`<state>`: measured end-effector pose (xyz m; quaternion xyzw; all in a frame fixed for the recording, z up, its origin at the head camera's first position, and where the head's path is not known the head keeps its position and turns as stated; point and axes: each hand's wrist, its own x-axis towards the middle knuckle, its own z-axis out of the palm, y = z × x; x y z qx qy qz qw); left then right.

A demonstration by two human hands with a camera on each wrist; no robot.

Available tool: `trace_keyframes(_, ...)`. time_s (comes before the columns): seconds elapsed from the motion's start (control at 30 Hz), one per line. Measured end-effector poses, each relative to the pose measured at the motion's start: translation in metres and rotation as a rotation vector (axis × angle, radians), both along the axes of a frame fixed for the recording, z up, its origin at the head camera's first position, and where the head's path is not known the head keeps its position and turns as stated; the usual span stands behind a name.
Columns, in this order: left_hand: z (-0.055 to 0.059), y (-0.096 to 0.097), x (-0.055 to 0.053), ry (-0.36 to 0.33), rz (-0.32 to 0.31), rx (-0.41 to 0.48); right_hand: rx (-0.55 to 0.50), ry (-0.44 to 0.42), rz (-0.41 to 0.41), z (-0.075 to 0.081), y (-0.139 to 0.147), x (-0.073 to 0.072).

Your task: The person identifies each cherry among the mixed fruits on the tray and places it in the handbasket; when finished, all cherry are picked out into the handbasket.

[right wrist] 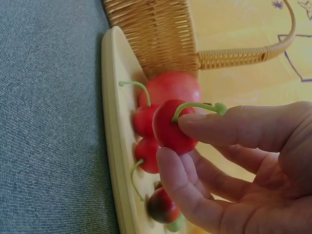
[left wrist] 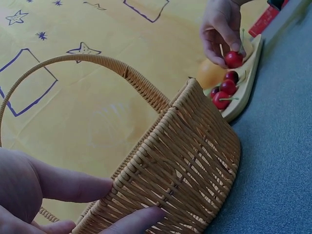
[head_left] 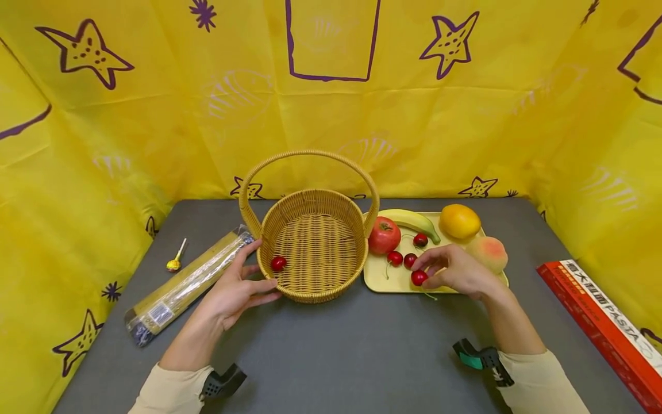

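My left hand point(head_left: 235, 287) grips the near left rim of a round wicker basket point(head_left: 320, 296), with one fingertip against its outer wall point(left wrist: 195, 170). A single red cherry point(head_left: 278, 264) lies inside the basket at the left. Over the front of the cream tray point(head_left: 385, 284), my right hand point(head_left: 457, 270) pinches another cherry point(right wrist: 170, 129) between thumb and fingers; its green stem points outward. Several more cherries point(head_left: 395, 258) rest on the tray beside a red apple-like fruit point(head_left: 384, 236), a banana point(head_left: 408, 219), an orange-yellow fruit point(head_left: 460, 221) and a peach point(head_left: 488, 255).
Left of the basket lies a long clear-wrapped pack point(head_left: 186, 287), with a lollipop point(head_left: 174, 263) beyond it. A red pasta box point(head_left: 600, 328) lies along the right side of the grey table point(head_left: 331, 356). Yellow patterned cloth point(head_left: 320, 115) encloses the back and sides.
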<state>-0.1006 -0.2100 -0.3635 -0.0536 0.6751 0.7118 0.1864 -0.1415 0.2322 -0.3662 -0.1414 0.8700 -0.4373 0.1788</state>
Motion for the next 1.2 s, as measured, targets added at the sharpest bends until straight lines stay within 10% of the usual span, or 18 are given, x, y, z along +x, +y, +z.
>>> trace_keyframes(0.6,-0.001,0.000,-0.001,0.003,-0.018,-0.005,-0.037,0.098,-0.089,0.034,-0.035,0.008)
trace_keyframes(1.2,-0.002,0.000,-0.002,0.006,-0.016,0.009,-0.183,0.089,0.009,0.052,-0.098,-0.009)
